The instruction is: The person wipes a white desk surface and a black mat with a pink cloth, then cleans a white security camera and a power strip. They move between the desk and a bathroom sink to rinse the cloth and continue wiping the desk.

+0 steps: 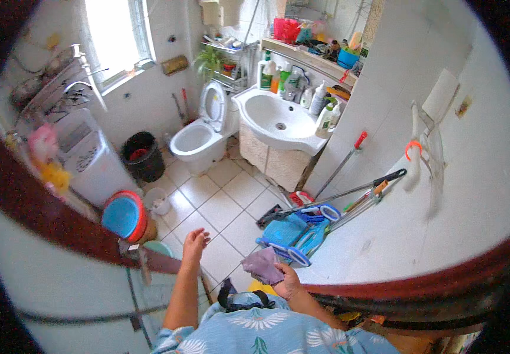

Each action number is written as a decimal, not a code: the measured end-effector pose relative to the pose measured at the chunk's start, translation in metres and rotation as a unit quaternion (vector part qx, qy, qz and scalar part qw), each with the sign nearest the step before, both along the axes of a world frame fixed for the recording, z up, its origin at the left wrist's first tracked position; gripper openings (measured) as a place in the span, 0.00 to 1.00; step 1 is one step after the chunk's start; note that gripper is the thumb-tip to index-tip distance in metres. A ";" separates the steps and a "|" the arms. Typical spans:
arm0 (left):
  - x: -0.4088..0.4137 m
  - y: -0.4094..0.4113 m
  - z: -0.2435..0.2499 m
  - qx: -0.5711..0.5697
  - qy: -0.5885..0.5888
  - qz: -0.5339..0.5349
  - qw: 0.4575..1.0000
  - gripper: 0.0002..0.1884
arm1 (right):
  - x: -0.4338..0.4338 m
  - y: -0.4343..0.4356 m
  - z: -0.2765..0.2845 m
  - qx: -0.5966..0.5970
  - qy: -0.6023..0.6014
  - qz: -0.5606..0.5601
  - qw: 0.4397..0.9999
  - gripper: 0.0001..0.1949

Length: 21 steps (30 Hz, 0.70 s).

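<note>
A crumpled purple cloth [263, 266] is held in my right hand [289, 282], low in front of my body. My left hand [196, 243] is raised over the tiled floor [210, 208], empty, its fingers loosely bent and apart. Beyond both hands are a white toilet [199, 141] with its lid up and a white washbasin [277, 117] on a cabinet. Just past the cloth, blue slippers [286, 252] hang or stand against the right wall; which of these, I cannot tell.
Left of my left hand stand a red-rimmed bucket [140, 217] and a black bin [143, 155]. A washing machine [91, 150] is behind them. Long-handled cleaning tools [343, 194] lean on the right wall. Bottles [323, 117] crowd the basin's rim. Dark-red door frame edges [370, 283] flank me.
</note>
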<state>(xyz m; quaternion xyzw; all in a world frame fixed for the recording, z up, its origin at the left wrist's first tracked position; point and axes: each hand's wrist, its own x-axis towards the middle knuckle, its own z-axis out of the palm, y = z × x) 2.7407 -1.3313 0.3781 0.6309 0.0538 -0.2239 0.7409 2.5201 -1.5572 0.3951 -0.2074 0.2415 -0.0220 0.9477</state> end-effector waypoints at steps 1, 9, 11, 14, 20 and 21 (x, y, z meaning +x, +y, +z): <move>0.032 -0.021 -0.003 0.018 -0.009 -0.037 0.999 0.17 | 0.009 -0.011 -0.012 0.001 0.048 -0.062 0.997 0.27; 0.165 -0.167 0.031 -0.013 0.034 -0.404 0.914 0.32 | 0.148 -0.067 0.005 0.083 -0.020 -0.223 0.971 0.22; 0.191 -0.189 0.019 -0.001 0.021 -0.463 0.886 0.33 | 0.207 -0.088 0.006 0.052 0.013 -0.188 0.981 0.21; 0.232 -0.201 0.020 -0.107 0.183 -0.377 0.902 0.28 | 0.294 -0.129 -0.002 -0.147 0.032 -0.005 0.989 0.19; 0.306 -0.064 0.022 -0.109 0.155 -0.103 0.976 0.30 | 0.446 -0.176 0.036 -0.149 0.053 0.217 0.963 0.21; 0.313 -0.032 0.013 -0.098 0.173 -0.041 0.979 0.30 | 0.461 -0.182 0.039 -0.141 0.059 0.219 0.964 0.21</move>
